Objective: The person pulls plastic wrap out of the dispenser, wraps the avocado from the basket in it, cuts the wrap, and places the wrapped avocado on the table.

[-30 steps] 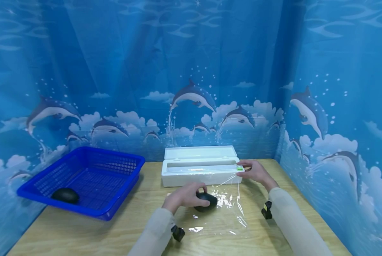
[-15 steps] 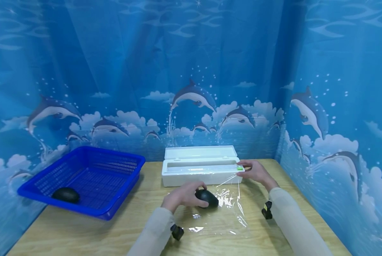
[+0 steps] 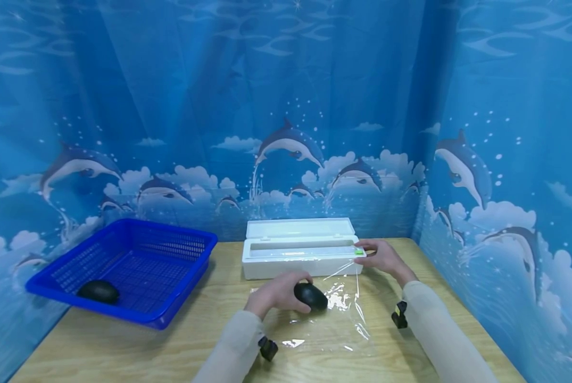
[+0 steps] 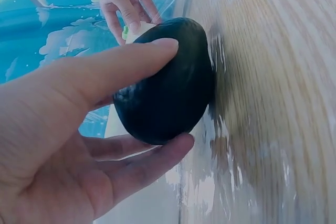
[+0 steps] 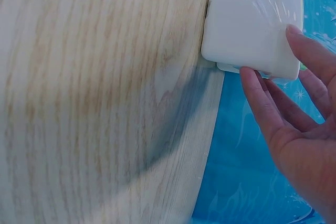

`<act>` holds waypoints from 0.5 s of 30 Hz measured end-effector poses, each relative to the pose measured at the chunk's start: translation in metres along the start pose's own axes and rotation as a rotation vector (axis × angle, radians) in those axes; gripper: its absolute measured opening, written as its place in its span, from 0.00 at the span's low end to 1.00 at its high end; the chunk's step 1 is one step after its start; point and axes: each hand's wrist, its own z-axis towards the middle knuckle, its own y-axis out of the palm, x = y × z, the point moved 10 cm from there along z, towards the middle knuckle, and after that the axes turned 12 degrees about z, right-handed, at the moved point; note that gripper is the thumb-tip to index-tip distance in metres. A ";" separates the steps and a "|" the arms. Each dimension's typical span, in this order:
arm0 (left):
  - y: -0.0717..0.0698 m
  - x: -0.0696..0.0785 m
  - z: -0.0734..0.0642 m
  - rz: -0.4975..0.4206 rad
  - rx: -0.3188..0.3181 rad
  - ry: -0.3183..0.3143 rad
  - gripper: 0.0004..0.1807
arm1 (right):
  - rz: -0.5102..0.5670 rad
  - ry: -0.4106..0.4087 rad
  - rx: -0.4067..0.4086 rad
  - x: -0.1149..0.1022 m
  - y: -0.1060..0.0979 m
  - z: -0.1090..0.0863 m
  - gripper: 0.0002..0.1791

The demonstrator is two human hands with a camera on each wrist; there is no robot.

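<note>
My left hand (image 3: 282,293) grips a dark, smooth avocado (image 3: 312,297), thumb on one side and fingers on the other, low over the sheet of clear cling film (image 3: 333,319) on the table. In the left wrist view the avocado (image 4: 168,85) shows its rounded side between thumb and fingertips. My right hand (image 3: 381,259) holds the right end of the white cling film box (image 3: 302,267), whose lid (image 3: 300,228) stands raised at the back. In the right wrist view, the thumb lies at the box's (image 5: 252,19) edge and the fingertips at its end.
To the left stands a blue plastic basket (image 3: 171,298) with another avocado (image 3: 98,291) in it. A green slider (image 3: 359,251) sits at the box's right end. Behind the wooden table (image 3: 209,356) hang blue dolphin-print curtains (image 3: 209,106).
The avocado has turned a little in my left hand and shifted slightly right and away from me, with more of it showing past the thumb. The right hand and box have stayed put.
</note>
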 end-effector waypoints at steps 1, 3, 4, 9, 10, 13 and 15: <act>0.000 -0.001 0.000 -0.001 -0.004 -0.008 0.35 | 0.005 0.002 0.001 0.000 0.000 0.000 0.33; 0.001 -0.002 -0.001 -0.001 -0.014 -0.023 0.34 | 0.004 0.002 0.001 -0.001 0.000 0.000 0.33; 0.001 -0.002 -0.001 -0.001 -0.016 -0.028 0.33 | 0.005 -0.001 0.000 -0.001 0.000 0.000 0.33; 0.000 -0.002 -0.003 -0.003 -0.019 -0.054 0.31 | 0.000 -0.003 0.002 -0.003 0.000 -0.001 0.33; -0.001 -0.002 -0.004 -0.004 -0.017 -0.058 0.31 | 0.001 -0.002 0.002 -0.004 0.000 -0.001 0.33; -0.001 -0.002 -0.005 -0.007 -0.012 -0.071 0.34 | 0.004 -0.004 -0.003 -0.005 0.001 -0.002 0.33; -0.001 -0.002 -0.006 -0.014 -0.010 -0.076 0.37 | 0.007 -0.011 -0.009 -0.006 0.002 -0.002 0.33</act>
